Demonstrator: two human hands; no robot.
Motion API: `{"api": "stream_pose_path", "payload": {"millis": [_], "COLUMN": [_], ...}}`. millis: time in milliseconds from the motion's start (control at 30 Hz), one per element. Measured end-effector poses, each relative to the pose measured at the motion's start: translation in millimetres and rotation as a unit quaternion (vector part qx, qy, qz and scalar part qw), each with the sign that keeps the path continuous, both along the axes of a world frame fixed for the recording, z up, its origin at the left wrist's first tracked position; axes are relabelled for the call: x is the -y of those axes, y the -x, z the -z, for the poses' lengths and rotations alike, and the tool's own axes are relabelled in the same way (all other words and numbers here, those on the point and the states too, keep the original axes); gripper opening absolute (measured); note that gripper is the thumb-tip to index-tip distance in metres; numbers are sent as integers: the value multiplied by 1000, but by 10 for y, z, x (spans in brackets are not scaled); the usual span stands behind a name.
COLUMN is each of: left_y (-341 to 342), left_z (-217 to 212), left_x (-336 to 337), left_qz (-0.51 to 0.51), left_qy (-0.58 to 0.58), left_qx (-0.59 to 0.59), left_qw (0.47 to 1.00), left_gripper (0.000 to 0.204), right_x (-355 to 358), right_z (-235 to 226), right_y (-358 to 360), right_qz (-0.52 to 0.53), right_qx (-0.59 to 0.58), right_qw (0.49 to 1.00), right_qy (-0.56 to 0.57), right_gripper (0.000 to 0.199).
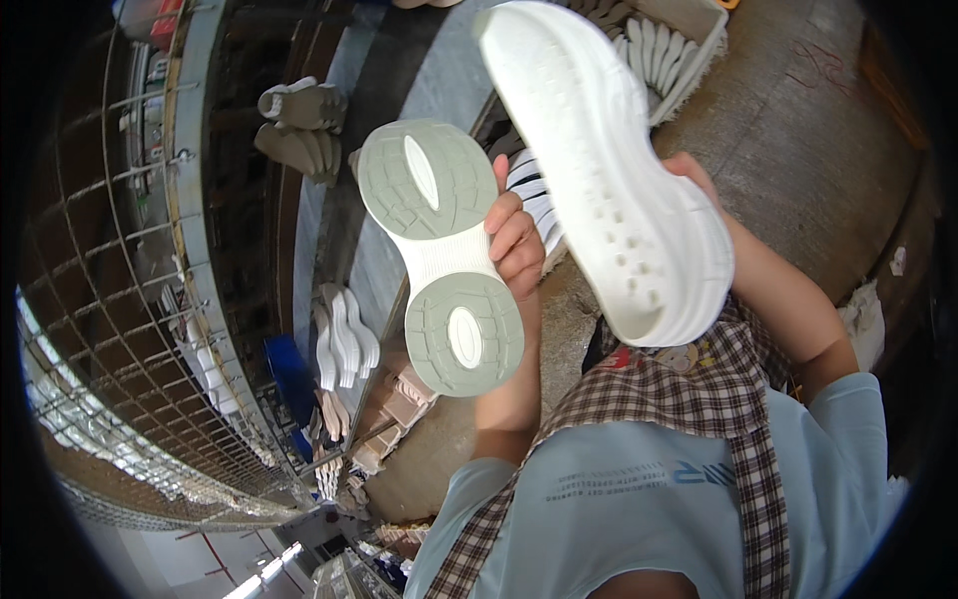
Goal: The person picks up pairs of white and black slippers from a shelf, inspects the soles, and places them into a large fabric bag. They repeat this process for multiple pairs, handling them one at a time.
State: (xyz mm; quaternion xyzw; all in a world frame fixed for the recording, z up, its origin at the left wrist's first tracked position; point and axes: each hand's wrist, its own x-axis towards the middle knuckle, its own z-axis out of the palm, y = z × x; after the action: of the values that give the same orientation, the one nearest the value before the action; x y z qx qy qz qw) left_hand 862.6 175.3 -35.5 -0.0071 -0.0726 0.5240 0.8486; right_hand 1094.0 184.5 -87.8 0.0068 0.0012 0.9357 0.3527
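My left hand point(514, 240) grips the waist of a shoe sole point(444, 258), its fingers curled over the edge. The underside of that sole faces up, with two grey-green tread pads joined by a ribbed white middle. A second shoe sole point(614, 180), all white, is held by my right hand point(694, 172) from its outer side. Its hollow inner face shows, dotted with small pits toward the lower end. Most of my right fingers are hidden behind it. The two soles are side by side, apart from each other, raised in front of me.
A wire mesh guard point(130, 210) on a metal frame runs along the left. Beside it is a long grey bench point(309, 250) with olive soles point(304, 140) and white soles point(344, 334). A box point(711, 60) of soles stands at the top right, above the concrete floor point(798, 140).
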Motion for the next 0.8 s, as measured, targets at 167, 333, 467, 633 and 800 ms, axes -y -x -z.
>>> {"api": "stream_pose_path", "payload": {"millis": [167,333,467,633,800], "left_y": [66,126,153,59,-9], "left_z": [-89,-74,-118,-298,-386], "left_x": [-17,-36,-71,-93,-103], "left_qz": [-1,-2,10,-53,-38], "left_qy": [-37,-40,-37,-13,-9], "left_qx": [-3,5,-54,-617,-713], "left_qw": [999,999,998,785,700], "left_gripper": [49,50,56,56,58], "right_x": [-14,-21,-36,-81,-107], "right_z": [18,78,72,90,198], "right_y": [-102,-84,-14,142,181], "right_qz": [23,18,55,89,3], "right_qx": [10,-5,49,186,196], "right_qw": [1000,1000,997,977,976], "right_qy": [-2,-5,-24,-51,-94], "right_gripper": [58,59,63,76,74]}}
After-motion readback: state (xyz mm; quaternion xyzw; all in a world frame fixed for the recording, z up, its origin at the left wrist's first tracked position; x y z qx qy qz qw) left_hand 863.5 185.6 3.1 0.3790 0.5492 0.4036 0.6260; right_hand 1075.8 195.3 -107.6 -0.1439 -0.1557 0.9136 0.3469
